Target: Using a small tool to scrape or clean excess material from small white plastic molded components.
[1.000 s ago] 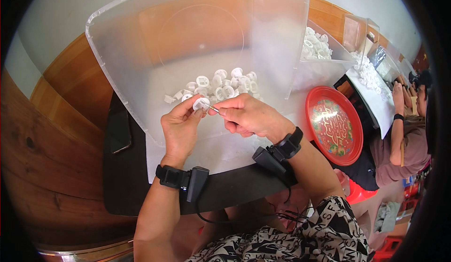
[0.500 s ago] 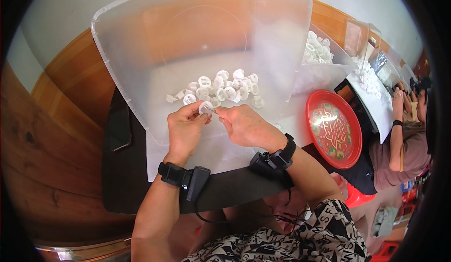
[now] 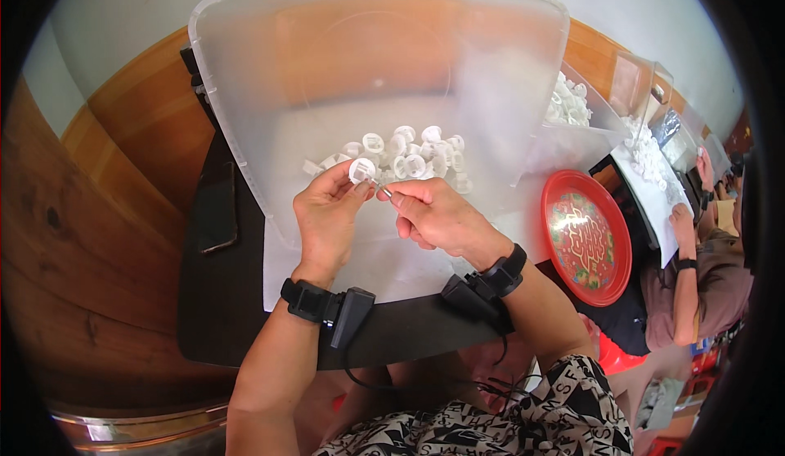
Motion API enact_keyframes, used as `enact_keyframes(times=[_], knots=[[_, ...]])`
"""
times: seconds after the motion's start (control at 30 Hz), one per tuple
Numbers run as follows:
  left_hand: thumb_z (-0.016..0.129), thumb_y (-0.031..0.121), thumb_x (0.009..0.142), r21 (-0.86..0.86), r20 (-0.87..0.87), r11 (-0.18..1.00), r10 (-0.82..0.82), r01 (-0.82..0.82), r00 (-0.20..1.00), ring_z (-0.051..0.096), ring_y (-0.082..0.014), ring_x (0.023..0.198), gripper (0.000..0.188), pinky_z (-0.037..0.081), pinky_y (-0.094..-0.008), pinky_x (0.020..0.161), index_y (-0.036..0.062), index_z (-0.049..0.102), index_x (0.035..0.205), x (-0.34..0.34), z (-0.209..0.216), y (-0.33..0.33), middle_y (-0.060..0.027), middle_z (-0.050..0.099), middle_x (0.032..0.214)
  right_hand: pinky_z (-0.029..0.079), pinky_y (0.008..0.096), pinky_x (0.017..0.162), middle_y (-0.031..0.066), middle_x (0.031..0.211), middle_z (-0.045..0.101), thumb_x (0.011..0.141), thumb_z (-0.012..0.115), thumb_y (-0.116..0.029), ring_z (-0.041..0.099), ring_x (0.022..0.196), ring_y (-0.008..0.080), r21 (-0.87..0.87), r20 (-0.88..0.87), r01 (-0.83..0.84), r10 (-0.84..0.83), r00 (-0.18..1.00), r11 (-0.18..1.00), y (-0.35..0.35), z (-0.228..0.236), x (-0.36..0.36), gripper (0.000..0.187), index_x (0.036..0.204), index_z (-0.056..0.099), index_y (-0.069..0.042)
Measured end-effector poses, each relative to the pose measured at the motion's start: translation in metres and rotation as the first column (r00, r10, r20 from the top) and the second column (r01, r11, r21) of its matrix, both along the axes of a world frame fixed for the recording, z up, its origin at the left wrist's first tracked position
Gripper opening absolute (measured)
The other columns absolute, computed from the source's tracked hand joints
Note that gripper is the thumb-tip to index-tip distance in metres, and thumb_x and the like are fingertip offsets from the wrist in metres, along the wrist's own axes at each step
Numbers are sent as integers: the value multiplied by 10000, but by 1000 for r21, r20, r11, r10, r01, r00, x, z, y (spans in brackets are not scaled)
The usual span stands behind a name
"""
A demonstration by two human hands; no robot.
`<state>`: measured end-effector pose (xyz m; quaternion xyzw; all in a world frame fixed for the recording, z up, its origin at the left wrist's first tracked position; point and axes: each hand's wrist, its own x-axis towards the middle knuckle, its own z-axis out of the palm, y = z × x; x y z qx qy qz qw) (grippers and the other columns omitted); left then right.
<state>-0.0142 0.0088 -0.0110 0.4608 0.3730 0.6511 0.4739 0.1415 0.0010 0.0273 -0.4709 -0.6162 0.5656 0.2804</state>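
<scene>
My left hand pinches a small round white plastic part between thumb and fingers, its disc face turned toward me. In my closed right hand is a slim metal-tipped tool, its tip at the lower edge of the part; whether it touches cannot be told. The tool's handle is hidden in my fingers. Just beyond my hands, a loose pile of similar white plastic parts lies inside a large translucent plastic bin tipped on its side.
A dark phone lies on the black table at left. To the right stand a red round patterned tray and a clear bin of white parts. A co-worker sits at far right by a white surface with more parts.
The white part's face has turned more toward me and its position is slightly higher. My right hand has shifted right, showing more of the tool's metal shaft. The co-worker's hands have moved apart.
</scene>
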Motion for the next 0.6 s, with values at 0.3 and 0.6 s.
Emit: enact_keyframes(times=[0.3, 0.6], knots=[[558, -84, 799, -16, 11, 1000, 10, -9, 1000, 606, -183, 833, 307, 518, -304, 771, -75, 534, 1106, 2, 2, -1, -136, 612, 980, 254, 220, 365, 30, 609, 494, 940, 401, -185, 317, 414, 55, -72, -71, 40, -46, 996, 997, -3, 7, 0, 294, 1135, 532, -8], [564, -88, 794, -13, 0, 999, 31, -31, 1000, 609, -183, 815, 278, 522, -303, 759, -80, 558, 1073, 1, -3, 0, -137, 619, 959, 275, 215, 370, 5, 578, 475, 940, 405, -192, 336, 414, 56, -13, 16, 20, -20, 1000, 1000, -5, 5, -4, 277, 1100, 560, -28]])
